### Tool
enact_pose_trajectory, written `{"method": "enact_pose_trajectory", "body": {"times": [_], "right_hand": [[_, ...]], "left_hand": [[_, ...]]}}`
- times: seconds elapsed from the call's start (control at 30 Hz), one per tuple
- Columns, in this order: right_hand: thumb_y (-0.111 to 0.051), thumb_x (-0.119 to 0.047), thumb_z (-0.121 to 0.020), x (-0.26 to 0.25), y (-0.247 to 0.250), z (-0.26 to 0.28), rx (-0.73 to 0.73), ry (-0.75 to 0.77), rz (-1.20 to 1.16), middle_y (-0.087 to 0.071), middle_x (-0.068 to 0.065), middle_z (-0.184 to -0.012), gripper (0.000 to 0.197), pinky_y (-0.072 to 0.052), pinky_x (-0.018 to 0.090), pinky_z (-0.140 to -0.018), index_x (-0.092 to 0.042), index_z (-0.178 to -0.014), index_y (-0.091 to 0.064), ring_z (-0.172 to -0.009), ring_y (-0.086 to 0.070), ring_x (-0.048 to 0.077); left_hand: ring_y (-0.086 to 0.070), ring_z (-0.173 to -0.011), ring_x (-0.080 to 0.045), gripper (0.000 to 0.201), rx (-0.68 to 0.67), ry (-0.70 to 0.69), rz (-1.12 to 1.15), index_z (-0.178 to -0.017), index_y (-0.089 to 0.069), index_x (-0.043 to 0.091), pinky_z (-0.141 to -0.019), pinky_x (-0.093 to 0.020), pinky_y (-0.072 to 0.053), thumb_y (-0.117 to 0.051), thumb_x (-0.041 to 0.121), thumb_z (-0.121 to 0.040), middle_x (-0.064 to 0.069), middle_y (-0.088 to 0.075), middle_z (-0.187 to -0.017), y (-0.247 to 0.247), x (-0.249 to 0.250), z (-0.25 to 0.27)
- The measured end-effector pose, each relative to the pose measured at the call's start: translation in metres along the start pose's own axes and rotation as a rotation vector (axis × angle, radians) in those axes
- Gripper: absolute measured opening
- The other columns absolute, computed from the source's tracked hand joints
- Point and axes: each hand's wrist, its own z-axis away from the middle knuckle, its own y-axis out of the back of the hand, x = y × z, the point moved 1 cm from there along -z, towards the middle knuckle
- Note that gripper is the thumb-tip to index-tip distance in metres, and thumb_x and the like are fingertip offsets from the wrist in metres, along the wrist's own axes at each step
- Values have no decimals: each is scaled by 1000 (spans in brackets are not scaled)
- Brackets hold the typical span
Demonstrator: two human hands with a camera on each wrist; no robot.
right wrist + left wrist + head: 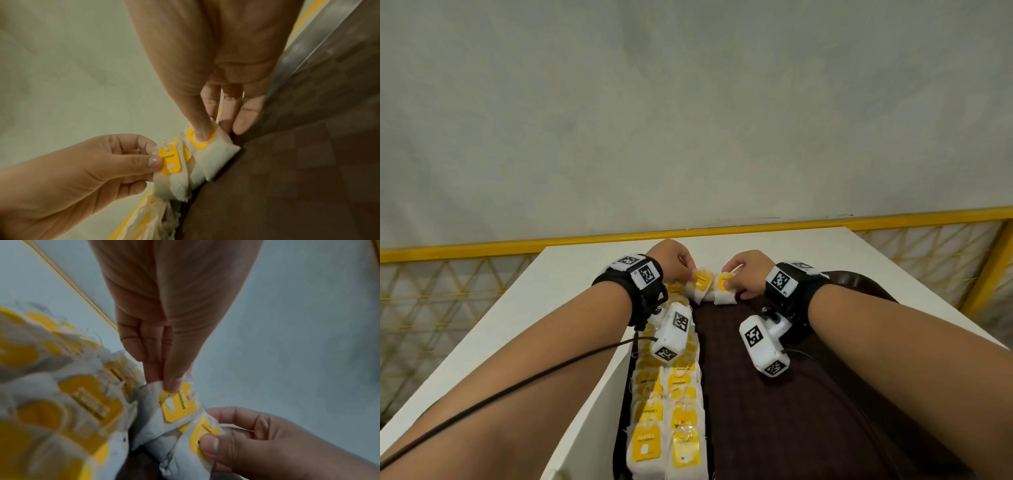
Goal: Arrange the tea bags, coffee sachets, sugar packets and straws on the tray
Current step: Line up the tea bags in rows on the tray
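Observation:
A dark brown tray (756, 421) lies lengthwise on a white table (565, 281). Two rows of white tea bags with yellow tags (667, 404) run down the tray's left side. At the tray's far end my left hand (690, 272) pinches the yellow tag of a tea bag (179, 407) between thumb and fingers. Just to its right, my right hand (729, 279) pinches a second tea bag (213, 154), its thumb pressed on that bag's tag. The two bags touch each other and hang over the tray's far rim. No coffee sachets, sugar packets or straws are in view.
The tray's middle and right side (808, 394) show bare dark surface. A yellow rail with mesh (465, 250) runs behind and beside the table, with a grey wall (688, 120) beyond. The table's left edge (482, 329) is close to my left forearm.

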Motion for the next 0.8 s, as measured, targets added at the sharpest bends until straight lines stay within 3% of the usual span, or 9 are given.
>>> {"method": "enact_pose_trajectory", "body": {"times": [0.1, 0.17, 0.27, 0.4, 0.5, 0.57, 0.63, 0.73, 0.8], "right_hand": [[-70, -5, -83, 0, 6, 2, 8, 11, -7, -61, 8, -93, 15, -56, 27, -59, -15, -92, -64, -85, -62, 22], [-68, -4, -84, 2, 11, 3, 1, 9, -26, -60, 9, -95, 14, -56, 28, -63, -15, -89, -63, -88, -62, 23], [-64, -1, -87, 4, 15, 6, -27, 7, -37, -61, 11, -98, 15, -57, 31, -67, -15, -87, -61, -88, -62, 23], [-56, 2, -90, 3, 17, 10, -89, 19, -4, -60, 11, -100, 17, -56, 34, -70, -12, -99, -60, -86, -62, 24], [-50, 7, -90, 1, 18, 13, -117, 26, 24, -59, 13, -101, 23, -57, 37, -72, -11, -100, -60, -87, -62, 27], [-49, 7, -90, -2, 19, 15, -146, 29, 38, -59, 13, -100, 23, -57, 36, -70, -11, -100, -60, -84, -62, 25], [-50, 7, -90, -4, 19, 17, -183, 36, 34, -59, 13, -99, 22, -57, 36, -70, -11, -99, -59, -83, -62, 25], [-55, 7, -87, -9, 16, 21, -209, 61, -4, -59, 8, -89, 23, -58, 33, -70, -16, -89, -57, -79, -62, 22], [-59, 7, -85, -11, 12, 21, -194, 70, -65, -55, 5, -84, 25, -57, 33, -67, -17, -90, -54, -72, -59, 19]], "left_hand": [[-61, -68, -13, 14, -7, 23, 57, -71, -64, 14, -77, -31, -56, -74, 11, -80, 0, -64, -70, 1, 0, 1], [-61, -65, -9, 14, -6, 24, 82, -71, -64, 14, -71, -25, -57, -73, 11, -81, 0, -64, -69, 1, 2, 4], [-61, -61, -5, 12, -12, -3, 45, -72, -65, 14, -59, -15, -48, -73, 12, -81, 2, -64, -68, 1, 5, 7], [-67, -65, -11, 12, -64, 2, 69, -73, -64, 11, -74, -25, -56, -73, 9, -81, -4, -69, -73, 0, 10, 11], [-65, -54, -3, 14, -68, 24, 108, -74, -61, 11, -48, -11, -46, -70, 7, -84, -1, -67, -69, 3, 12, 13], [-63, -49, 0, 15, -69, 50, 130, -74, -59, 12, -40, -9, -39, -69, 7, -84, 0, -65, -66, 5, 11, 15], [-65, -54, -3, 14, -113, 75, 138, -75, -60, 13, -47, -11, -43, -69, 8, -84, 0, -67, -67, 5, 10, 16], [-71, -76, -17, 11, -190, 103, 200, -78, -62, 11, -81, -31, -53, -70, 6, -83, -5, -71, -75, 2, 9, 18], [-71, -83, -20, 9, -210, 113, 252, -80, -63, 10, -90, -35, -51, -69, 4, -84, -8, -72, -79, 0, 8, 18]]}}
